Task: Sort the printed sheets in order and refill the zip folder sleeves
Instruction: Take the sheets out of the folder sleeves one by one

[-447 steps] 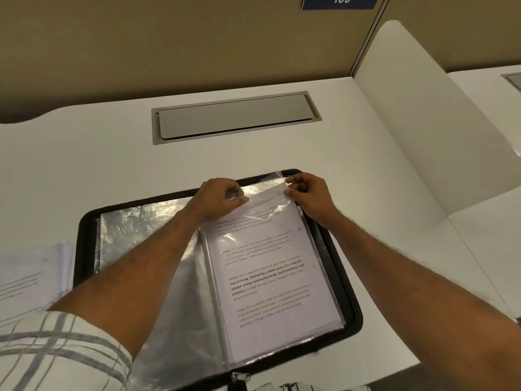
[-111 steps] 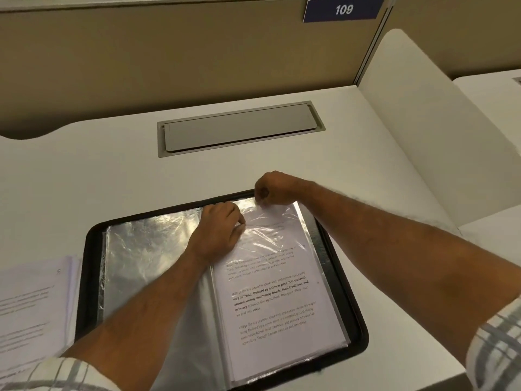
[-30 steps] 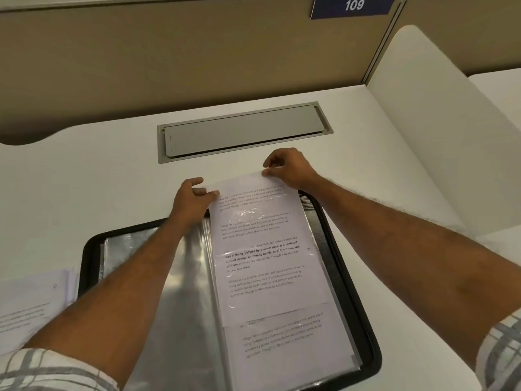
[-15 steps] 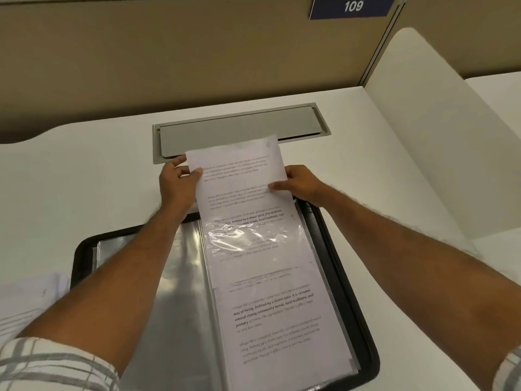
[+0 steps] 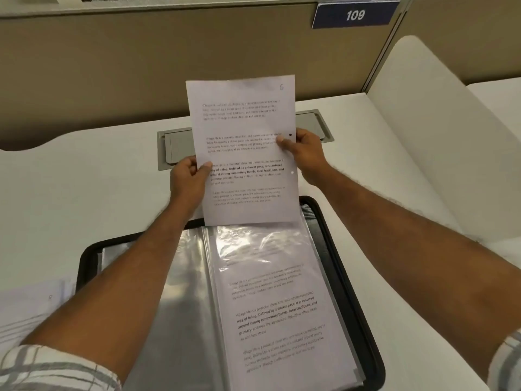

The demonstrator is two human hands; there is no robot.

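Note:
A printed sheet [image 5: 248, 131] with a handwritten 6 in its top right corner is held upright above the desk, fully out of the folder. My left hand [image 5: 187, 179] pinches its left edge, thumb on the front. My right hand [image 5: 306, 152] pinches its right edge. Below lies the open black zip folder [image 5: 358, 306] with clear sleeves. The right-hand sleeve [image 5: 279, 306] still shows a printed page inside. The left-hand sleeves [image 5: 183, 306] look glossy and show no text.
A stack of loose printed sheets [image 5: 31, 309] lies at the left edge of the white desk [image 5: 84, 198]. A grey cable hatch [image 5: 174, 149] sits behind the held sheet. A white divider panel [image 5: 423, 131] rises at the right. A sign reading 109 [image 5: 355, 15] hangs on the beige partition.
The sheet has slid fully out of the right sleeve and risen away from the folder. Both hands moved up and farther from me with it.

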